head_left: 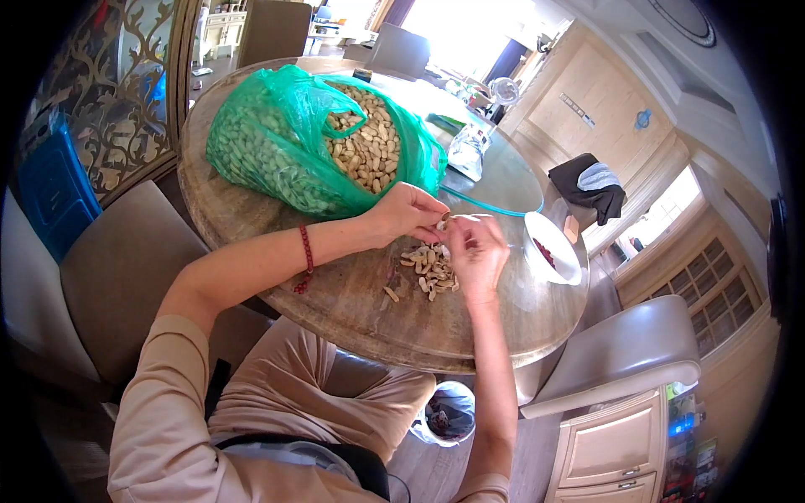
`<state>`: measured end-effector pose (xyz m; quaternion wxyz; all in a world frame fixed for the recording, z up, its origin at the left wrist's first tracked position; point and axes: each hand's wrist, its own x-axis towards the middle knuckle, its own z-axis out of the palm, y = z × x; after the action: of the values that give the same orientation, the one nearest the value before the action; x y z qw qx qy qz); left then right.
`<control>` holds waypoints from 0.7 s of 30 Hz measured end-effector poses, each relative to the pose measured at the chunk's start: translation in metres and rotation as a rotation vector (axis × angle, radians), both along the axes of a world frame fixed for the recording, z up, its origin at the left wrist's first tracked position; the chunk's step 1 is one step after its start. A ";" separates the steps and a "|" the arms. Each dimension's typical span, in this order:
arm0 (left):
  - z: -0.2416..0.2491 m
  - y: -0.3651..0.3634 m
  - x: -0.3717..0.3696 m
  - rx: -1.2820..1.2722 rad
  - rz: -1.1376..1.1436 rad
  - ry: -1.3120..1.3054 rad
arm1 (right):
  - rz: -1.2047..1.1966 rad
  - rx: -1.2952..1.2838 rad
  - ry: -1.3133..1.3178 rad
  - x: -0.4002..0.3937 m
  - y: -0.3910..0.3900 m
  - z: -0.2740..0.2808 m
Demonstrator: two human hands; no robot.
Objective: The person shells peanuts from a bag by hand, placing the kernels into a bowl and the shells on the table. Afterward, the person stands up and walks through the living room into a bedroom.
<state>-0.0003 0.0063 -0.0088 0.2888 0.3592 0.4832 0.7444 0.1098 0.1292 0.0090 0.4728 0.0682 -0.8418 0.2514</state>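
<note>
Green plastic, thin enough to show its load, makes up the big bag (281, 180) at the far left of the round wooden tabletop (386, 335), its mouth open on a heap of unshelled peanuts (369, 151). Just in front of it, the two hands meet over the wood. The left hand (408, 214), a red beaded bracelet (308, 249) around its wrist, has its grip closed at the fingertips on a small peanut (443, 223) — brown outside, with something pale showing. The right hand (476, 251) has its thumb and fingers pinched together against the right side of that same piece (the fingers partly cover it, so how far the shell is split is hard to tell). Beneath and between the hands, loose shells (432, 270) lie scattered in a small pile, one piece (391, 293) a little apart to the left. Near the right edge stands a white bowl (553, 249) with dark red kernels (544, 253) in it — well apart from the bag. Beyond the hands, a silvery packet (470, 152) lies to the right of the bag. Below the table edge, a lined bin (445, 412) sits on the floor, dark scraps inside.
</note>
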 end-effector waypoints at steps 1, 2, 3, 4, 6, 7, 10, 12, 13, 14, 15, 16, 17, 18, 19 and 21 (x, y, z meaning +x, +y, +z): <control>0.002 0.000 0.002 0.014 0.008 -0.006 | -0.001 0.000 0.000 0.000 0.004 0.001; 0.004 -0.001 0.004 0.028 0.015 -0.013 | -0.062 -0.056 0.073 0.000 0.014 0.003; 0.005 -0.002 0.005 0.030 0.012 -0.012 | -0.125 -0.111 0.147 0.000 0.025 0.006; 0.006 -0.003 0.006 0.023 0.028 0.045 | -0.217 -0.125 0.179 -0.001 0.038 0.007; 0.006 -0.001 0.009 0.024 0.027 0.105 | -0.399 -0.116 0.203 -0.001 0.079 0.008; 0.004 -0.001 0.010 -0.010 0.056 0.230 | -0.468 -0.043 0.241 0.000 0.100 0.008; 0.003 0.002 0.015 -0.030 0.171 0.661 | -1.027 0.223 0.105 0.013 0.144 0.003; -0.009 0.008 0.013 0.049 0.307 1.042 | -1.204 0.212 0.031 0.019 0.164 -0.008; -0.011 0.009 0.014 0.036 0.319 1.041 | -1.279 0.144 -0.017 0.020 0.167 -0.012; -0.013 0.009 0.014 0.028 0.283 1.075 | -1.330 0.119 -0.055 0.020 0.170 -0.014; -0.012 0.007 0.017 0.020 0.244 1.109 | -1.382 0.094 -0.093 0.021 0.170 -0.014; -0.009 0.003 0.021 -0.039 0.205 1.070 | -1.377 0.095 -0.144 0.022 0.169 -0.013; -0.006 0.002 0.020 -0.046 0.213 1.075 | -1.333 0.070 -0.169 0.023 0.168 -0.014; -0.005 0.002 0.018 0.029 0.236 1.099 | -1.309 0.099 -0.126 0.024 0.166 -0.014; -0.004 0.002 0.018 0.106 0.256 1.121 | -1.288 0.130 -0.084 0.025 0.165 -0.013; 0.005 -0.002 0.010 0.116 0.343 1.182 | -1.247 0.154 -0.046 0.025 0.161 -0.013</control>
<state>0.0101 0.0043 -0.0040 -0.1715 0.6431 0.5710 0.4805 0.1345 0.2902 -0.0044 0.5060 -0.4072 -0.7488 -0.1318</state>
